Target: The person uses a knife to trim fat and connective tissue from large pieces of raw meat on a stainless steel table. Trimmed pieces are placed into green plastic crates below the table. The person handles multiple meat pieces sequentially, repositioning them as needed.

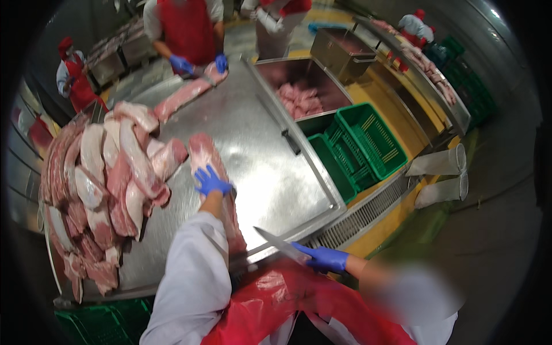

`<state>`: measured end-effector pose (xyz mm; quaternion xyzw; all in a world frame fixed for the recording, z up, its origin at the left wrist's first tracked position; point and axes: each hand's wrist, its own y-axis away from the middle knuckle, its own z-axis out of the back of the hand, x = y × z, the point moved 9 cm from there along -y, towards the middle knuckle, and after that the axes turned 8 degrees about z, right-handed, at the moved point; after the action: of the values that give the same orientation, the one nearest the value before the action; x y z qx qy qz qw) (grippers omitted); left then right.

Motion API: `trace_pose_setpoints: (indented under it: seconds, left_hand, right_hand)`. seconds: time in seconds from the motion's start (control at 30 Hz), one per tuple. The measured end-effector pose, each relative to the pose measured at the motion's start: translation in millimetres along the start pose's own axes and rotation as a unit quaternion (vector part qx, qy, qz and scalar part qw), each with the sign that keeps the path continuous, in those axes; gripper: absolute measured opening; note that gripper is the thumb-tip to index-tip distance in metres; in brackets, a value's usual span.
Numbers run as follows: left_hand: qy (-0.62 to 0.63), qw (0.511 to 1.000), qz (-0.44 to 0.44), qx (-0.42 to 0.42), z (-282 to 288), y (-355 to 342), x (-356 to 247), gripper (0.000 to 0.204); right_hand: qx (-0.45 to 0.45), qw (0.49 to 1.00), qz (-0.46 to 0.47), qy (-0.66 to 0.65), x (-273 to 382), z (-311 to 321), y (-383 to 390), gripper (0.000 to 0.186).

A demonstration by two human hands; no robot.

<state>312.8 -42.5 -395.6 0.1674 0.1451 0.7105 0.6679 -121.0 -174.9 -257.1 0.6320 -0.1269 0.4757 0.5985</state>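
My left hand [210, 181], in a blue glove, lies flat on a long slab of raw meat [202, 150] stretched along the steel table [259, 149]. At the table's near edge my right hand [325, 259], also gloved in blue, grips a knife [279, 242] whose blade points left toward the slab. A white sleeve and a red apron cover my front.
A large pile of raw meat cuts [103, 184] fills the table's left side. A co-worker in blue gloves [183, 63] handles another slab [184, 95] at the far end. A steel bin with meat pieces [299, 99] and stacked green crates [362, 144] stand to the right.
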Motion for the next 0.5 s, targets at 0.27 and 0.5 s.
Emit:
trace_pose_setpoints:
  seconds: [0.27,0.5]
  left_hand:
    - [0.308,0.950,-0.037,0.048,9.5,-77.2,93.7,0.084]
    - [0.645,0.631,-0.253,0.347,24.2,-2.8,38.4,0.063]
  right_hand:
    - [-0.287,0.948,0.021,-0.138,-61.4,75.1,113.1,0.086]
    - [-0.320,0.923,0.050,-0.209,-124.8,108.0,114.2,0.086]
